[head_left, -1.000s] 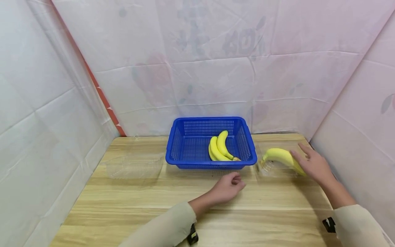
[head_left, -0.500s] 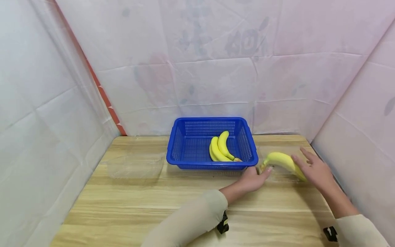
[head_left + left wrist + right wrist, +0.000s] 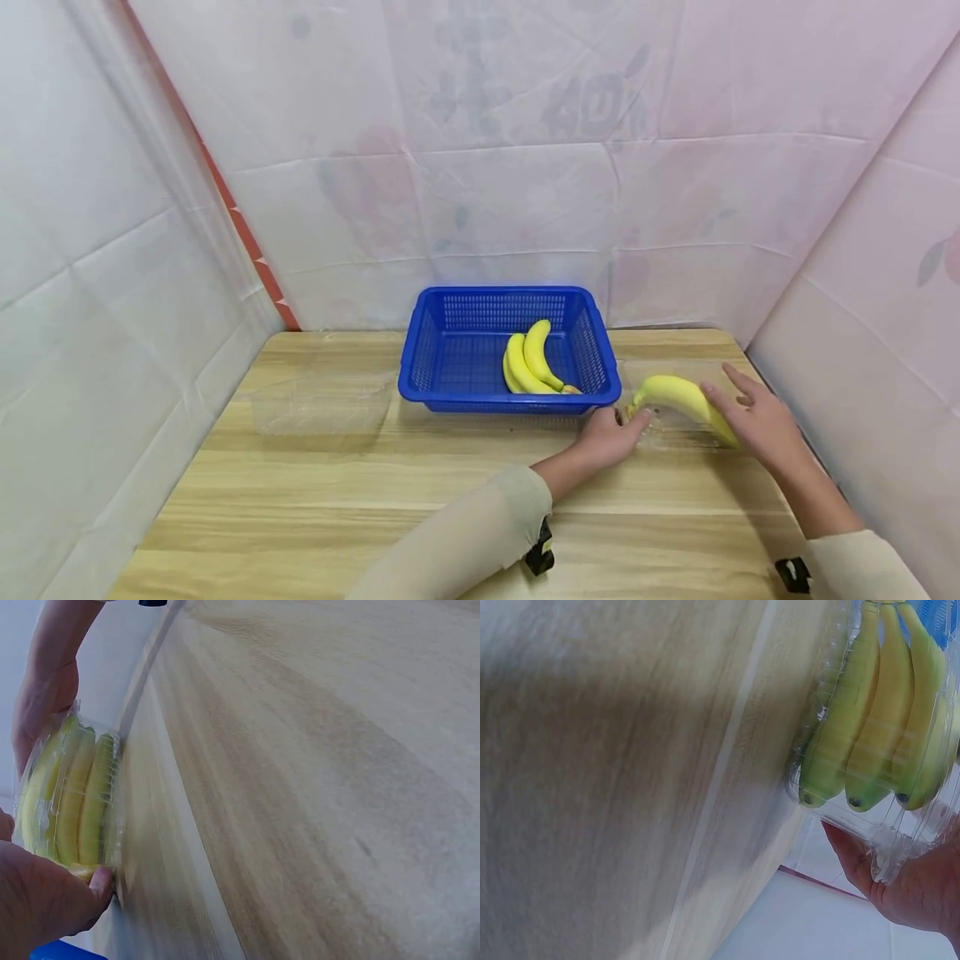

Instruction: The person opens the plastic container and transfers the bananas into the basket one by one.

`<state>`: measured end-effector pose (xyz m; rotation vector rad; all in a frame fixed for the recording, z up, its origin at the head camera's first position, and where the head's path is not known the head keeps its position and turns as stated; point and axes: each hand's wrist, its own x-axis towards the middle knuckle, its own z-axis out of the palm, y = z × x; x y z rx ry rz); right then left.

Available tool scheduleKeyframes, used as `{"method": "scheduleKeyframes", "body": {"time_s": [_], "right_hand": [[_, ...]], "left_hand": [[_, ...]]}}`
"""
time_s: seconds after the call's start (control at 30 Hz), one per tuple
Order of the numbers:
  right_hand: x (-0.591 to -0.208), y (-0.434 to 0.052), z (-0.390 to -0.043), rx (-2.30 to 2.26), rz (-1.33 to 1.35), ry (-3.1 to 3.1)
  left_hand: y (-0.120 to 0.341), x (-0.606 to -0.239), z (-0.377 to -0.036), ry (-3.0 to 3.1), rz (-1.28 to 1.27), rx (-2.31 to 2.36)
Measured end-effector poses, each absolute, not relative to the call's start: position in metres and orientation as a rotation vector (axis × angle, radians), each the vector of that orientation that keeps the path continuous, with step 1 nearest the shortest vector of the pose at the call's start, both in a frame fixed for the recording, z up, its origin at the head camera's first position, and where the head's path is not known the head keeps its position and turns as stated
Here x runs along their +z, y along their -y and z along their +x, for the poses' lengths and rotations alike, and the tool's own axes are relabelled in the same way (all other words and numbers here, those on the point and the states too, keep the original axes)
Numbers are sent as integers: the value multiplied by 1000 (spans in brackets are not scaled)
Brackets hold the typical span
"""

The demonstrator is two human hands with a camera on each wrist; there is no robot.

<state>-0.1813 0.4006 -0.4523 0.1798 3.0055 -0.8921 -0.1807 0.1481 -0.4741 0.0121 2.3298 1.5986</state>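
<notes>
A clear plastic clamshell container (image 3: 840, 816) at the right of the table holds a bunch of yellow bananas (image 3: 667, 388), greenish toward the tips. In the head view my left hand (image 3: 606, 437) pinches its left end, by the banana stems, with the thumb on the near side. My right hand (image 3: 763, 423) lies against the opposite end, fingers spread and fairly straight, touching the plastic near the tips. From the left wrist view, several bananas (image 3: 71, 799) lie side by side under the plastic, between the two hands.
A blue mesh basket (image 3: 510, 401) stands at the back centre with another bunch of bananas (image 3: 527, 367) in its right half. To its left sits a second clear container (image 3: 318, 408). White sheets hang behind and on both sides of the wooden table (image 3: 345, 508).
My left hand has moved right, from in front of the basket to the container's stem end. The container with its bananas has come slightly nearer, the right hand staying on it.
</notes>
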Motion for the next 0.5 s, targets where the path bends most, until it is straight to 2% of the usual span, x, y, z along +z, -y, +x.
{"method": "scheduleKeyframes", "body": {"time_s": [0.23, 0.5], "right_hand": [[-451, -399, -177, -948, 148, -2981], [-451, -399, -169, -954, 122, -2973]], "left_hand": [[-143, -472, -176, -2284, 37, 1628], [-141, -475, -165, -2261, 192, 1650]]}}
